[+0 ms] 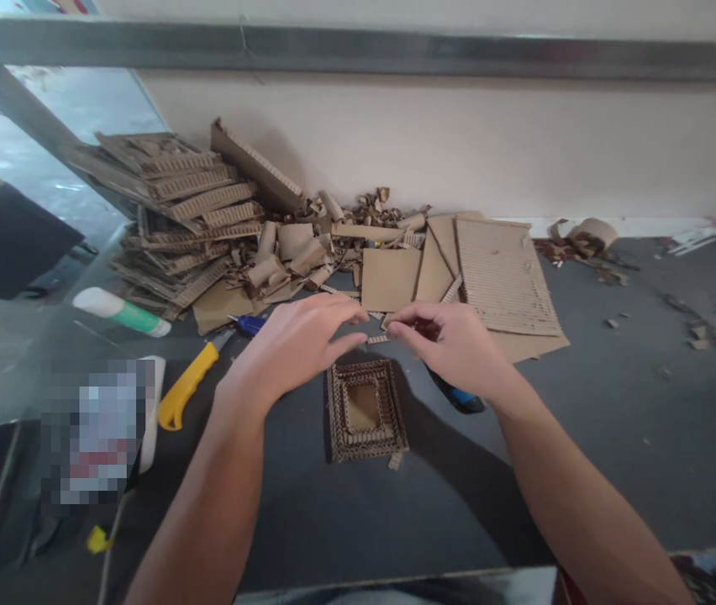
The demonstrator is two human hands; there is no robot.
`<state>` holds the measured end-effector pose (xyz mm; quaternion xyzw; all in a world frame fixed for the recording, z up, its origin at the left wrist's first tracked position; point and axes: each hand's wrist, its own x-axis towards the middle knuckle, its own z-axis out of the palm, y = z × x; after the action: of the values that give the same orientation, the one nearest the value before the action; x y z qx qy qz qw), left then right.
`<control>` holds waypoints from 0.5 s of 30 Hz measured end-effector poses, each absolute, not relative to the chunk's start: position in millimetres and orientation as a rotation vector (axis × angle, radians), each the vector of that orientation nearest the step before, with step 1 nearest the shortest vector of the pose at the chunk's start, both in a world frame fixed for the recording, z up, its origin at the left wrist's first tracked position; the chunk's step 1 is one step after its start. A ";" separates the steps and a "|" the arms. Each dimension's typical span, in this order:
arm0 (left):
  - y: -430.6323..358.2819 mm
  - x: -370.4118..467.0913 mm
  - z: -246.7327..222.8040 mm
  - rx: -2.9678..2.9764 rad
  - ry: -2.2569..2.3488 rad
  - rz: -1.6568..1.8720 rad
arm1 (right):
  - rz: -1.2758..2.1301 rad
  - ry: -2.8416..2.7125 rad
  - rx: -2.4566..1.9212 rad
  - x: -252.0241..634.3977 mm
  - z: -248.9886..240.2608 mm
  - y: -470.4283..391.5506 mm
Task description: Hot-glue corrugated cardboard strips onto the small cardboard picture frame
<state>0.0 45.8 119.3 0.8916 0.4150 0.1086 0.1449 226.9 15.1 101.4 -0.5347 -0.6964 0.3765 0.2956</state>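
Note:
A short strip of corrugated cardboard (378,339) spans the gap between my two hands. My right hand (452,340) pinches its right end between thumb and fingers. My left hand (307,340) is at the strip's other end, thumb and fingers apart. Just below them a small rectangular piece built of stepped corrugated cardboard layers (336,420) lies on the dark tabletop (358,521). A loose cardboard scrap (395,460) rests at its lower right corner. Under my right hand a black and blue object (462,397) is partly hidden.
Stacked cardboard frames (187,202) stand at the back left beside heaped scraps (288,252). Flat cardboard sheets (502,273) lie behind my right hand. On the left are a glue stick (122,311), a yellow-handled cutter (187,386) and a blue-handled tool (250,325). A metal bar (358,50) crosses above.

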 end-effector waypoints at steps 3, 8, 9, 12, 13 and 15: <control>41.3 6.8 122.2 2.537 1.122 0.443 | 1.043 -1.875 -1.394 224.2 103.4 14.1; 37.1 12.5 125.0 2.572 1.012 0.603 | 1.122 -1.829 -1.374 224.7 106.4 13.2; 36.8 12.8 124.9 2.571 1.013 0.613 | 1.122 -1.826 -1.369 224.5 105.9 12.9; 36.6 12.7 124.3 2.571 1.031 0.601 | 1.092 -1.839 -1.337 223.3 102.6 12.4; 36.9 12.3 124.1 2.574 1.037 0.587 | 1.072 -1.856 -1.328 222.8 101.4 12.5; 38.0 10.8 123.7 2.576 1.064 0.548 | 0.993 -1.927 -1.319 222.1 99.6 12.8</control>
<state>10.8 38.0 123.7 0.8966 0.3703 0.1908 0.1500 222.1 12.8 99.6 -0.4962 -0.7250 0.3737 0.2975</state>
